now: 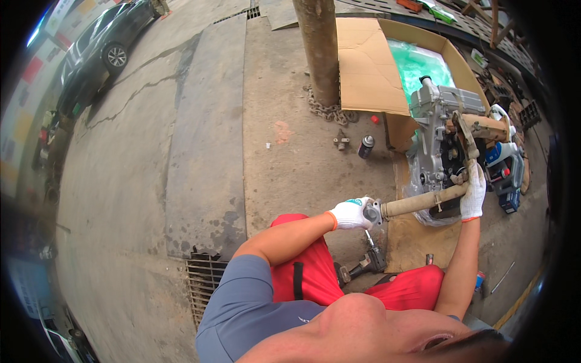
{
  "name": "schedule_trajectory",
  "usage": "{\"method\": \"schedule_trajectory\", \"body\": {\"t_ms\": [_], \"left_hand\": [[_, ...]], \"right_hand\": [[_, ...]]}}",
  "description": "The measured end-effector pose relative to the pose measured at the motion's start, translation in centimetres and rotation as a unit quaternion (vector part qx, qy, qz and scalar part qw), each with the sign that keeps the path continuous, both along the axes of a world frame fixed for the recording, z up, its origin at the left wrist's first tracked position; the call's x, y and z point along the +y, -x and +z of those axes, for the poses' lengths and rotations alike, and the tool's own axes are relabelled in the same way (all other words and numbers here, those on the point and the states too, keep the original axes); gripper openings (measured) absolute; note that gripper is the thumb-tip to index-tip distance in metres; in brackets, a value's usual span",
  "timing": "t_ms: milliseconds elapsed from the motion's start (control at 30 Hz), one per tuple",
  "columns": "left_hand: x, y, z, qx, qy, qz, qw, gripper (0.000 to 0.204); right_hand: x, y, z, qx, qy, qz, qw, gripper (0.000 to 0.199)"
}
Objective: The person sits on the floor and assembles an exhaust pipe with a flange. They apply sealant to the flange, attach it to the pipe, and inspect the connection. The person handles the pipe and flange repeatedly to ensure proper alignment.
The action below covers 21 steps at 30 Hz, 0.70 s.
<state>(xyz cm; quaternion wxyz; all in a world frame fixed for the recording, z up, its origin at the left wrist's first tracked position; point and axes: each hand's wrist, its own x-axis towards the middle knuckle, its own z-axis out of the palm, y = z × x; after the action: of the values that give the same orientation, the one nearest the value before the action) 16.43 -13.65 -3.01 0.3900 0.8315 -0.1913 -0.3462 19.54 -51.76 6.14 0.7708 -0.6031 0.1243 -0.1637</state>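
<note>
A tan, ribbed metal pipe (423, 202) lies sideways across my front, one end at each hand. My left hand (353, 214), in a white knit glove, is closed round the grey metal flange (374, 213) at its left end. Near the other end, my gloved right hand (474, 195) wraps the pipe, partly hiding it. From there a worn metal bracket (466, 136) reaches up in front of the large grey engine (437, 107). A second, rusty tan pipe (487, 127) sticks out to the right. Where the bracket joins is hidden.
Below the pipe lies a cordless impact wrench (368, 261) with a long socket. A black spray can (366, 146) stands by a chained post (322, 60). Behind the engine sits an open cardboard box (370, 65). Bottles (501, 153) crowd the right; a floor grate (203, 281) lies left.
</note>
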Motion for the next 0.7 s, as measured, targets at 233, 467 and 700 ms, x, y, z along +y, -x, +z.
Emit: {"method": "schedule_trajectory", "body": {"t_ms": [233, 467, 700], "left_hand": [[0.5, -1.3, 0.4, -0.040, 0.060, 0.022, 0.997, 0.096], [0.2, -0.9, -0.7, 0.033, 0.137, 0.076, 0.987, 0.090], [0.0, -1.0, 0.3, 0.131, 0.204, 0.092, 0.966, 0.087]], "right_hand": [[-1.0, 0.6, 0.9, -0.015, 0.053, 0.013, 0.998, 0.029], [1.5, 0.7, 3.0, -0.064, -0.038, 0.041, 0.996, 0.021], [1.3, 1.3, 3.2, -0.061, -0.014, 0.000, 0.998, 0.027]]}}
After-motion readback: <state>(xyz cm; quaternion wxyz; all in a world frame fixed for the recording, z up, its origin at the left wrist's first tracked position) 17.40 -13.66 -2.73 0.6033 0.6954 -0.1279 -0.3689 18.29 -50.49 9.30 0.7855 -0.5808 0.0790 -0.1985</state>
